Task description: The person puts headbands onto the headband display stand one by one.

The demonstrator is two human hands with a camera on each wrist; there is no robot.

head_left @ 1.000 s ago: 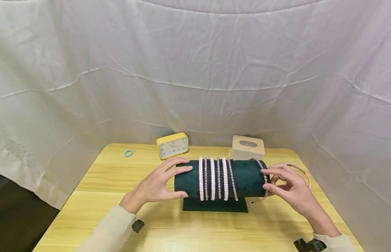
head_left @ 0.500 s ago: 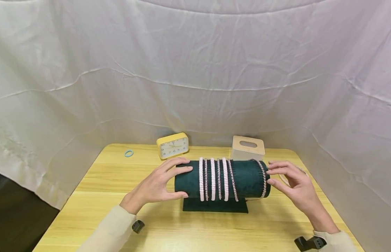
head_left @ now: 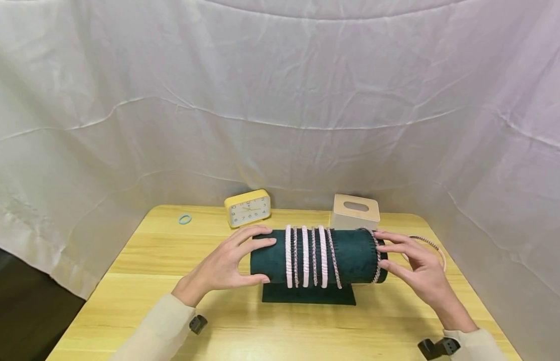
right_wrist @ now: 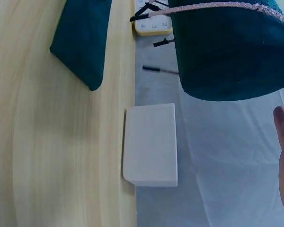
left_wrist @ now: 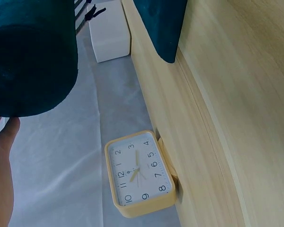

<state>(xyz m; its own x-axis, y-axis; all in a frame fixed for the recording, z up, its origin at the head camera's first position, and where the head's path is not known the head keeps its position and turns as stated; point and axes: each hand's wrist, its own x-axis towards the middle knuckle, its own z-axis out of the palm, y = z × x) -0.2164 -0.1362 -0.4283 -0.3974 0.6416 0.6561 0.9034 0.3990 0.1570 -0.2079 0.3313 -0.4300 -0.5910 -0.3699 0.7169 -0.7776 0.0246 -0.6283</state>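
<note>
A dark green velvet bracelet stand (head_left: 357, 255), a padded roll on a flat base, stands mid-table. My left hand (head_left: 223, 258) holds the roll's left end, fingertips on top and thumb at the front. Pale pink thick bracelets (head_left: 305, 258) and thin braided ones (head_left: 333, 258) alternate around the roll. Near its right end another thin braided bracelet (head_left: 376, 275) loops round the roll, partly behind my fingers. My right hand (head_left: 415, 263) has its spread fingertips at this bracelet. In the right wrist view, this bracelet (right_wrist: 217, 5) crosses the roll and dark-tipped cord ends (right_wrist: 141, 17) hang below.
Behind the stand are a yellow alarm clock (head_left: 247, 208) and a tissue box with a wooden lid (head_left: 355, 209). A small light-blue ring (head_left: 184, 219) lies at the back left. A loose cord (head_left: 431, 244) curves behind my right hand. Pale curtains (head_left: 280, 100) surround the wooden table (head_left: 280, 331).
My right hand lets go of the right-end bracelet, draws slightly right, then comes back with its fingertips against it. The left hand keeps its place on the roll.
</note>
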